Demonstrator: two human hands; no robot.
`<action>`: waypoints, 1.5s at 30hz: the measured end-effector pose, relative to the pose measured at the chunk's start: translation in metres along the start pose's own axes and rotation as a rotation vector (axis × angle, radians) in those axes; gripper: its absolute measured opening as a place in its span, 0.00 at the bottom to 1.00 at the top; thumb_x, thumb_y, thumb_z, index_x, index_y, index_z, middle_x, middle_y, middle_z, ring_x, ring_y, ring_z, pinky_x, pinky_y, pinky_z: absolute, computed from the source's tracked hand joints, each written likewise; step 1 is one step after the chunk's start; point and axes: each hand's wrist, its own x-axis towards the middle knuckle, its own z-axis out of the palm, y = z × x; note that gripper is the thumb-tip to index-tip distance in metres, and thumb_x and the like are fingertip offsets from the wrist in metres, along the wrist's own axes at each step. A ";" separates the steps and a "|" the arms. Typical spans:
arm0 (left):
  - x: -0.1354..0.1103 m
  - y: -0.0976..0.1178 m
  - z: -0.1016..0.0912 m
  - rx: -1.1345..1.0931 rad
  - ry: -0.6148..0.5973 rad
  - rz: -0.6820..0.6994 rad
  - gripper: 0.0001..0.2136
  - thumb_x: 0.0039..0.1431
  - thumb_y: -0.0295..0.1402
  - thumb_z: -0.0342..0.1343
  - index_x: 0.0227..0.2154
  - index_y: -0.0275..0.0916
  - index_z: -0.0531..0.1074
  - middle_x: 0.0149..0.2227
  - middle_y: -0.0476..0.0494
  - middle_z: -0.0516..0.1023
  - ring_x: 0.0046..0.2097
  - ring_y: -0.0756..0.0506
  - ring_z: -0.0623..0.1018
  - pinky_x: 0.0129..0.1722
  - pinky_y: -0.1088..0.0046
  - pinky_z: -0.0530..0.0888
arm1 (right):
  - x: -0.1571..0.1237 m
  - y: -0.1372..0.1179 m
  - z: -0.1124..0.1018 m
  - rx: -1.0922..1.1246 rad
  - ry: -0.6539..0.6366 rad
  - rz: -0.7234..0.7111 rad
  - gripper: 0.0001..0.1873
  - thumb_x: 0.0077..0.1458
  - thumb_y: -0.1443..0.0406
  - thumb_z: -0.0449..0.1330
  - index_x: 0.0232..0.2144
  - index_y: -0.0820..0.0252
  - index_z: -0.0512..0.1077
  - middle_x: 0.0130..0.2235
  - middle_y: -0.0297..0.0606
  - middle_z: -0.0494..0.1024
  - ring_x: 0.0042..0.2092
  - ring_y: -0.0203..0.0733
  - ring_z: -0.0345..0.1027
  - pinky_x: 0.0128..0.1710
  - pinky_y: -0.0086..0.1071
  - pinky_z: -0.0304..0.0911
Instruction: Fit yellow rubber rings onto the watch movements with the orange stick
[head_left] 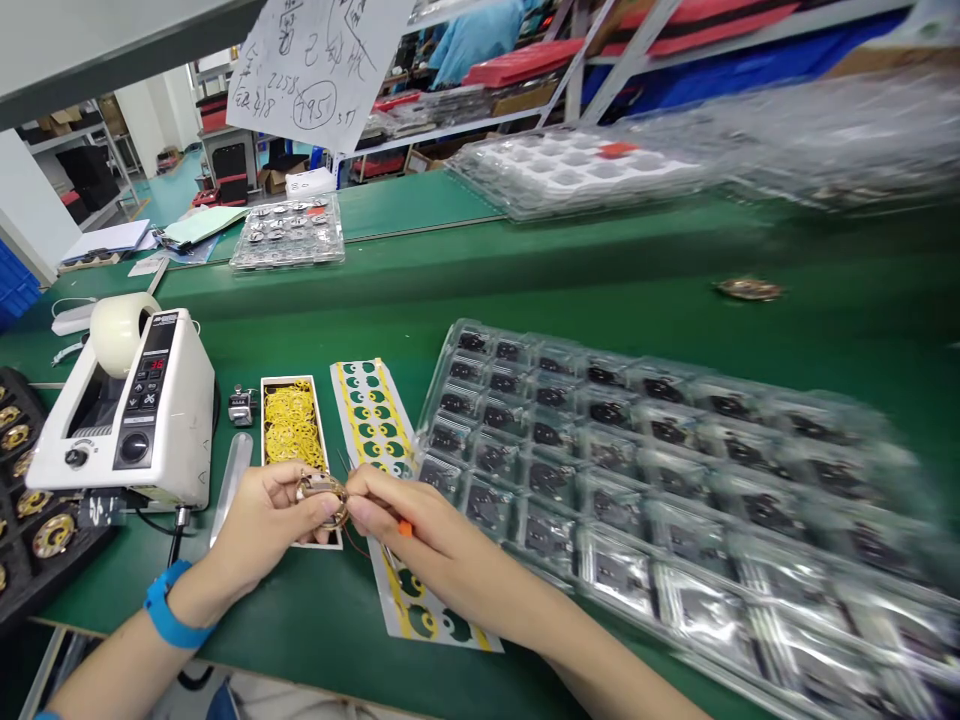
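Observation:
My left hand [277, 510] is closed around a round gold-coloured metal part [321, 486], pinched between thumb and fingers. My right hand [397, 510] meets it at the right edge, its thumb and forefinger pressed together there. A thin tool with an orange part [406, 527] shows at the right hand's fingers; its exact kind is unclear. A thin red wire [352, 545] hangs below the metal part. Under the hands lie a white box [264, 415] of yellow ring-like pieces [291, 420] and a sheet of green and yellow stickers [375, 410].
A white tape dispenser [169, 400] and a small counter [241, 405] stand left. Black foam [22, 560] holds gold round parts. Clear trays [555, 440] of dark pieces cover the right side. One metal piece [750, 289] lies behind them. A handwritten paper [315, 70] hangs above.

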 end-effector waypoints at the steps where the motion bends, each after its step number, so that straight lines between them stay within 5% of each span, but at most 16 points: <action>1: 0.001 -0.001 0.000 -0.013 0.005 -0.003 0.18 0.40 0.43 0.69 0.24 0.33 0.72 0.19 0.53 0.70 0.20 0.55 0.67 0.19 0.81 0.60 | 0.001 0.001 0.001 0.017 0.016 0.010 0.18 0.65 0.56 0.41 0.25 0.56 0.55 0.26 0.30 0.60 0.28 0.36 0.53 0.29 0.30 0.51; 9: 0.002 -0.003 0.000 -0.061 0.046 0.033 0.22 0.39 0.41 0.71 0.37 0.35 0.78 0.31 0.48 0.79 0.31 0.53 0.74 0.30 0.81 0.69 | 0.007 0.006 0.011 0.041 0.145 0.128 0.13 0.58 0.56 0.47 0.25 0.56 0.58 0.22 0.26 0.54 0.24 0.34 0.47 0.25 0.29 0.45; 16: 0.003 -0.004 0.004 0.016 0.141 0.003 0.18 0.38 0.42 0.70 0.24 0.34 0.72 0.18 0.51 0.73 0.21 0.53 0.70 0.23 0.78 0.68 | 0.009 0.008 0.013 0.058 0.188 0.113 0.12 0.56 0.58 0.47 0.23 0.57 0.58 0.21 0.27 0.57 0.24 0.33 0.49 0.23 0.28 0.46; 23: 0.000 -0.006 0.006 0.137 0.135 0.059 0.17 0.44 0.45 0.65 0.24 0.36 0.68 0.17 0.53 0.70 0.19 0.53 0.69 0.21 0.78 0.67 | 0.010 0.011 0.017 -0.094 0.228 0.047 0.13 0.56 0.61 0.48 0.21 0.55 0.52 0.20 0.27 0.56 0.23 0.33 0.49 0.23 0.28 0.46; 31: -0.001 -0.011 0.006 0.142 0.147 0.191 0.16 0.51 0.45 0.61 0.24 0.37 0.66 0.19 0.53 0.67 0.21 0.52 0.69 0.21 0.77 0.67 | 0.011 0.004 0.028 -0.024 0.321 -0.065 0.14 0.59 0.62 0.48 0.22 0.54 0.52 0.19 0.26 0.57 0.20 0.33 0.50 0.21 0.27 0.48; 35: 0.001 -0.008 0.007 0.082 0.137 0.195 0.15 0.48 0.43 0.64 0.28 0.35 0.71 0.21 0.52 0.70 0.24 0.52 0.70 0.26 0.76 0.69 | 0.013 0.004 0.029 0.040 0.365 -0.038 0.14 0.59 0.61 0.48 0.22 0.54 0.53 0.20 0.28 0.62 0.21 0.33 0.54 0.21 0.27 0.51; 40: 0.000 -0.011 0.004 0.109 0.111 0.141 0.17 0.49 0.46 0.62 0.25 0.37 0.66 0.15 0.55 0.65 0.19 0.54 0.64 0.20 0.79 0.63 | 0.014 0.010 0.032 -0.034 0.415 -0.029 0.16 0.58 0.59 0.50 0.21 0.54 0.52 0.19 0.25 0.54 0.20 0.32 0.48 0.20 0.27 0.47; 45: 0.003 -0.017 0.000 0.217 0.177 0.265 0.13 0.54 0.42 0.58 0.26 0.37 0.69 0.17 0.54 0.65 0.19 0.53 0.64 0.19 0.78 0.62 | 0.020 0.010 0.029 0.096 0.351 0.043 0.19 0.57 0.53 0.51 0.21 0.56 0.55 0.21 0.28 0.58 0.23 0.33 0.52 0.23 0.28 0.51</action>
